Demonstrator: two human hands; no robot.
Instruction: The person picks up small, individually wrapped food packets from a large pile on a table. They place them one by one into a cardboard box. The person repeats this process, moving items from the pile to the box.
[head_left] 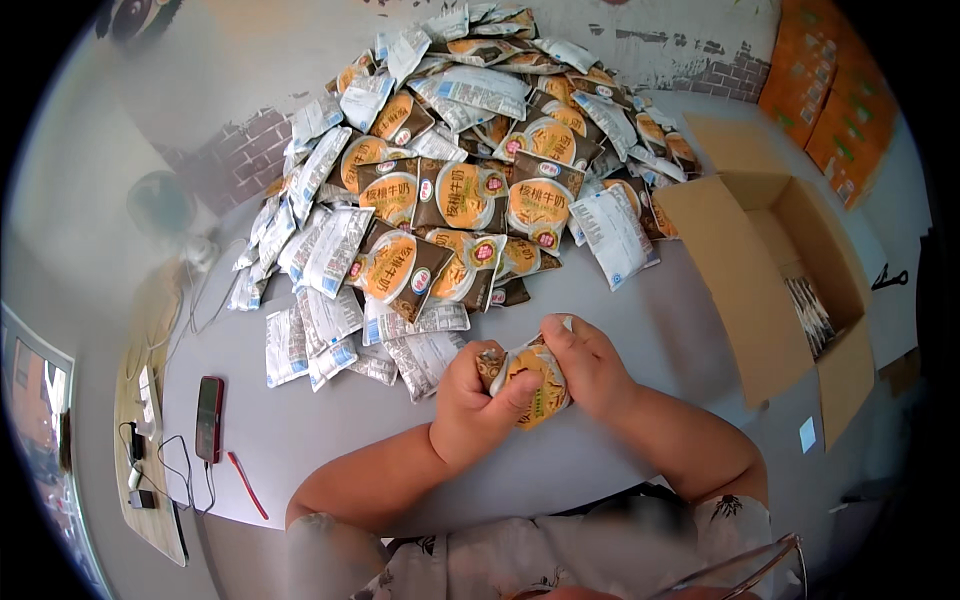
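Observation:
Between both hands, over the near part of the table, is a brown and orange milk pouch (545, 398). My left hand (478, 398) closes round its left side, thumb laid across the front. On the opposite side my right hand (588, 366) grips the upper right edge, fingers curled. The pouch looks bent and creased; its back is hidden. Beyond the hands rises a large heap of similar pouches (460, 195), some showing brown and orange fronts, others white printed backs. The nearest white-backed pouches (425, 358) lie just past my left hand.
An open cardboard box (720, 290) stands at the right with flaps spread and several packs (808, 315) inside. At the left lie a phone (208, 420) on a cable and a red, thin stick-like item (248, 485). Orange cartons (830, 100) stand at the back right.

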